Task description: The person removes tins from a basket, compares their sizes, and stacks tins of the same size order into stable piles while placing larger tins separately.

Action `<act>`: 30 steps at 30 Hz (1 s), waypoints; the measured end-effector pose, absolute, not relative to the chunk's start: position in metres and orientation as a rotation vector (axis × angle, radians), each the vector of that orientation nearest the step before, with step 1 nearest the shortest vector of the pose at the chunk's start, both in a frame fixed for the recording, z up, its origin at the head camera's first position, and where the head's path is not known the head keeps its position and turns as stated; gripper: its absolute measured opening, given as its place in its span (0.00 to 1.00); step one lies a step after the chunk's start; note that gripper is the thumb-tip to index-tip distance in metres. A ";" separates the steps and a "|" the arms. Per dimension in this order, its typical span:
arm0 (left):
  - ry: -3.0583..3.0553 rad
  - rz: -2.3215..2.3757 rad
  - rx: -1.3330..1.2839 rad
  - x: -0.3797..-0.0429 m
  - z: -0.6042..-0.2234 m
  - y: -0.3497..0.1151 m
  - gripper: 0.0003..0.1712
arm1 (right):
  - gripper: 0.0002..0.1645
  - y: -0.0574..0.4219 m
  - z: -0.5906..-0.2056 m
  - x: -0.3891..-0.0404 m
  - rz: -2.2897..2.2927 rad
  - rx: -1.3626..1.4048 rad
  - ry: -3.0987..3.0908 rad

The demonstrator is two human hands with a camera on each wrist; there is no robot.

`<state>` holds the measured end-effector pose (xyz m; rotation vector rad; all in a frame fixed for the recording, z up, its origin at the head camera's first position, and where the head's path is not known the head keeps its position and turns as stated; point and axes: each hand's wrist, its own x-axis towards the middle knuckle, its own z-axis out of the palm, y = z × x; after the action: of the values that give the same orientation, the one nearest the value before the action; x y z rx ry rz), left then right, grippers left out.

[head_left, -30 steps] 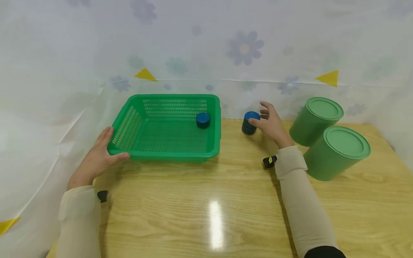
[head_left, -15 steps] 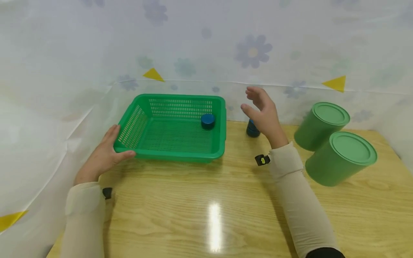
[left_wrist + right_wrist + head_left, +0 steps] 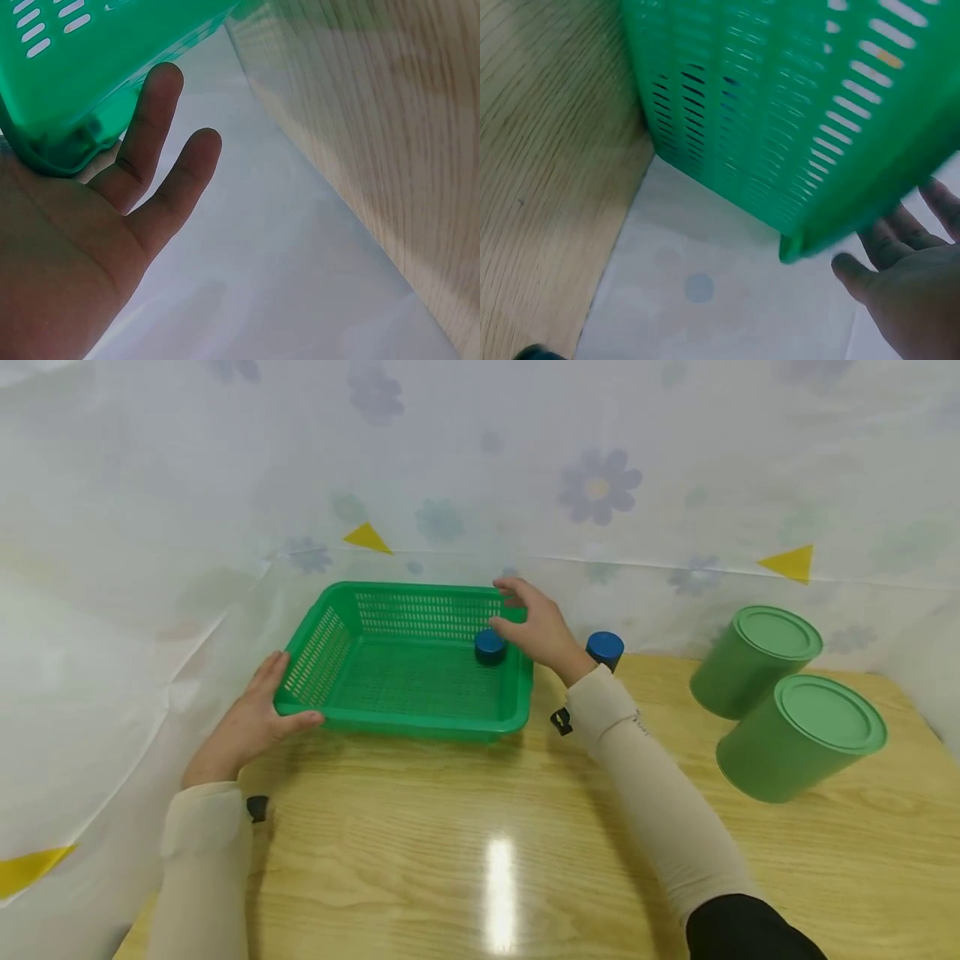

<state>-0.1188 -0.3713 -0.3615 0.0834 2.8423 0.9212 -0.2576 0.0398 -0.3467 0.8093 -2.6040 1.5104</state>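
In the head view, my left hand [image 3: 238,731] rests against the near left corner of a green plastic basket [image 3: 405,727]. Its thumb lies along the front rim, its fingers along the outer left side; two fingers [image 3: 154,112] stretch out loosely in the left wrist view. A short round dark container with a blue top [image 3: 490,646] sits inside, near the basket's right wall. My right hand [image 3: 543,631] hovers over that wall, fingers spread and slightly bent, holding nothing. Behind its wrist stands a taller blue-topped cylinder [image 3: 604,647] on the table, partly hidden.
Two lidded green cans [image 3: 801,739] stand close together on the right side of the wooden table [image 3: 390,852]. A pale flowered sheet [image 3: 465,460] with yellow triangles hangs behind and at the left of the table.
My right hand has left the blue-topped cylinder, risen, and swung left to the basket's right side. My left hand stays at the basket corner. The head view has shifted slightly.
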 end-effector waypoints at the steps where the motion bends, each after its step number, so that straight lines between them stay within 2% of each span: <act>1: 2.842 0.924 0.085 -0.119 -0.362 -0.370 0.70 | 0.37 0.037 -0.349 -0.261 1.486 0.802 -2.638; 6: 2.850 0.922 0.084 -0.118 -0.367 -0.367 0.70 | 0.36 0.023 -0.356 -0.276 1.240 0.843 -2.803; 10: 2.851 0.924 0.080 -0.116 -0.368 -0.366 0.70 | 0.34 0.015 -0.359 -0.285 0.815 0.903 -2.972; 15: 2.859 0.917 0.090 -0.117 -0.363 -0.365 0.70 | 0.42 0.008 -0.357 -0.289 0.271 0.933 -3.134; 22: 2.863 0.917 0.086 -0.120 -0.361 -0.370 0.70 | 0.51 0.003 -0.353 -0.289 0.253 0.935 -3.142; 27: 2.864 0.917 0.080 -0.119 -0.363 -0.371 0.70 | 0.61 -0.003 -0.352 -0.288 0.083 0.992 -3.196; 30: 2.869 0.913 0.082 -0.118 -0.363 -0.371 0.70 | 0.62 -0.005 -0.351 -0.286 0.008 1.023 -3.211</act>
<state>-0.1182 -0.3711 -0.3631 0.0825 2.8690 0.9129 -0.2862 -0.0050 -0.3512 1.0229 -3.2108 0.0080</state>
